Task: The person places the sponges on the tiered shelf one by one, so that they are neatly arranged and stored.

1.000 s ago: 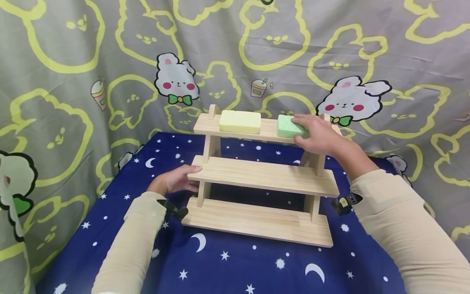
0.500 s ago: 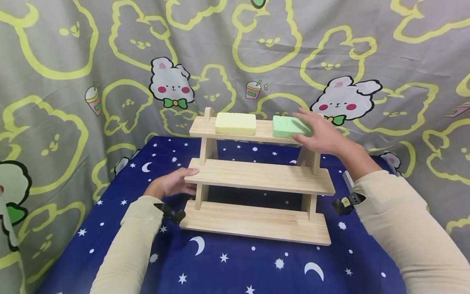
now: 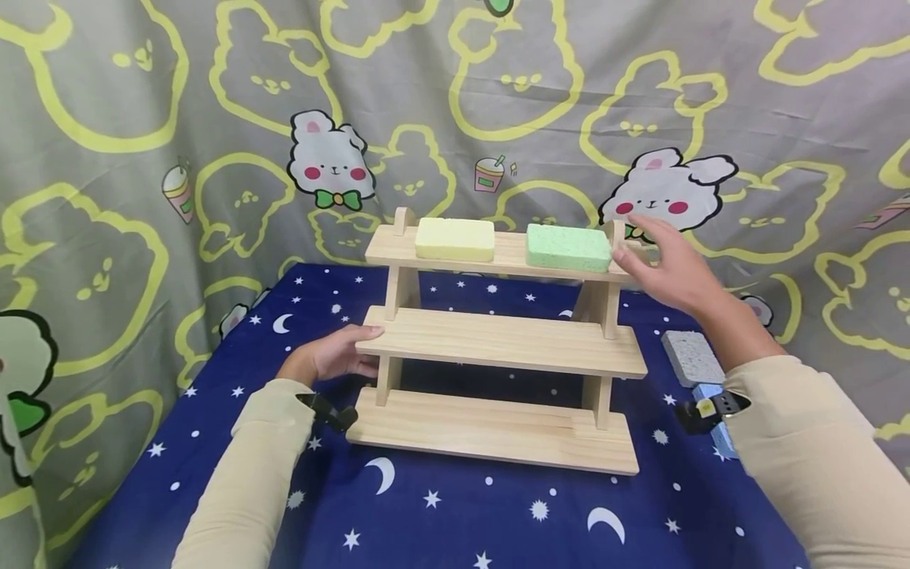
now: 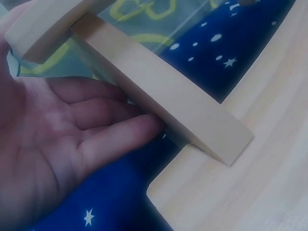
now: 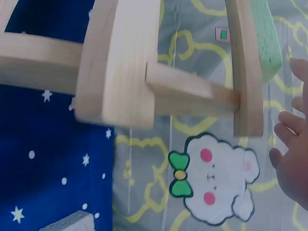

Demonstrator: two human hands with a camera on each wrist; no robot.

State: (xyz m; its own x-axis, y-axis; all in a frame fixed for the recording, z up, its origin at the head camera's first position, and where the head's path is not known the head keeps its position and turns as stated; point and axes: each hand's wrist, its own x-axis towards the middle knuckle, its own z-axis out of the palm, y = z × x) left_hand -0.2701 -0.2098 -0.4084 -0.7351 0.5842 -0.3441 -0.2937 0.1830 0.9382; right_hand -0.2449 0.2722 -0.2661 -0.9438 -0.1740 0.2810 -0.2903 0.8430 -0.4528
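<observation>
Atop a three-tier, pale wooden rack point(image 3: 498, 341) sits a speckled, light-green rectangular sponge point(image 3: 568, 247); the right hand point(image 3: 675, 273), fingers spread, holds nothing; the left hand point(image 3: 340, 353) grips the rack's end.

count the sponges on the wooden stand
2, both on the top shelf: the yellow sponge left of centre, the green sponge toward the right end, beside the right hand. No others seem hidden there.

Wooden shelf point(image 3: 498, 341) (three-tiered): yellow sponge point(image 3: 455, 240), green sponge point(image 3: 569, 248) apart up top.
</observation>
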